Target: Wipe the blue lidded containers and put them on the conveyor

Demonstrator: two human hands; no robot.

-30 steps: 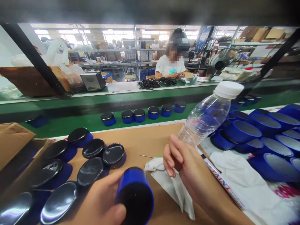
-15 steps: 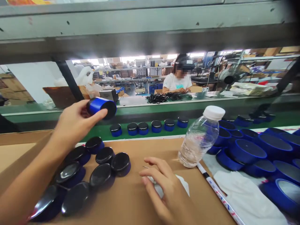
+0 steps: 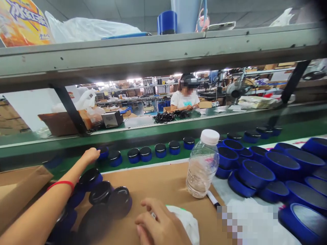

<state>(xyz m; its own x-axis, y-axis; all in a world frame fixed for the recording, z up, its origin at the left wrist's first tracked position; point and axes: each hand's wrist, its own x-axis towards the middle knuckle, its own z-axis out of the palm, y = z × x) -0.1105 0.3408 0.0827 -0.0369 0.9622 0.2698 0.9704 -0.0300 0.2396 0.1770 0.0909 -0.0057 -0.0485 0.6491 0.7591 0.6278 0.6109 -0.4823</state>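
Far across the bench (image 3: 163, 180), on the green belt (image 3: 76, 163), the left hand (image 3: 91, 155) stretches out at arm's length and closes on a blue jar (image 3: 103, 153) at the left end of the jar row, upright, its axis vertical. Nearer in, the right hand (image 3: 159, 226) rests curled on a white cloth (image 3: 187, 223), well apart from the jar and just short of the bottle (image 3: 203, 165).

Glossy black lids (image 3: 119, 200), clear plastic bottle (image 3: 202, 165)
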